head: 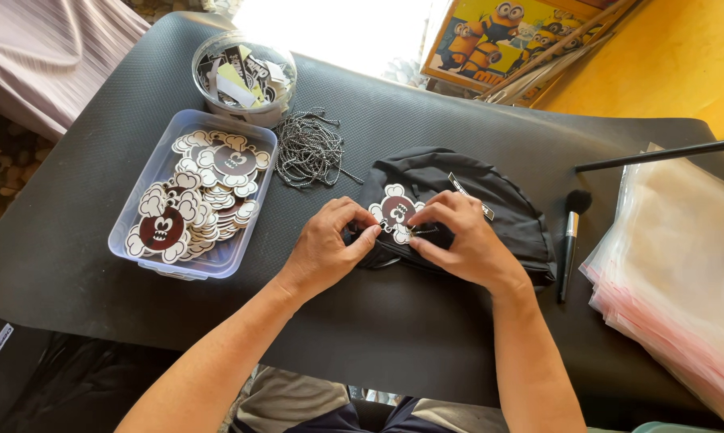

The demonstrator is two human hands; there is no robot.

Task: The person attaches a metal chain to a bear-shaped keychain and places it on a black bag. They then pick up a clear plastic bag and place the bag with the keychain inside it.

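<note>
While both hands work at the centre of the black padded table (426, 337), the largest items sit around them: a stack of clear plastic bags (675, 273) at 3 o'clock, a black folded garment (490, 200) at centre, and a clear rectangular tray (149, 240) of cartoon-figure tags at 9 o'clock. Round clear tub (246, 76) of mixed printed stickers at 11 o'clock, just beyond the tray. Loose pile of ball chains (307, 148) between tub and garment, at roughly 11 o'clock from the hands. Black brush pen (570, 240) lies at 3 o'clock from the garment, near the bags. Left hand (326, 248) and right hand (462, 240) rest on the garment's near edge, fingertips meeting. Cartoon tag (396, 210), white-edged with dark red centre, lies on the garment at 12 o'clock from the fingertips. Both hands pinched closed on a small item at the tag's lower edge; item too small to identify
</note>
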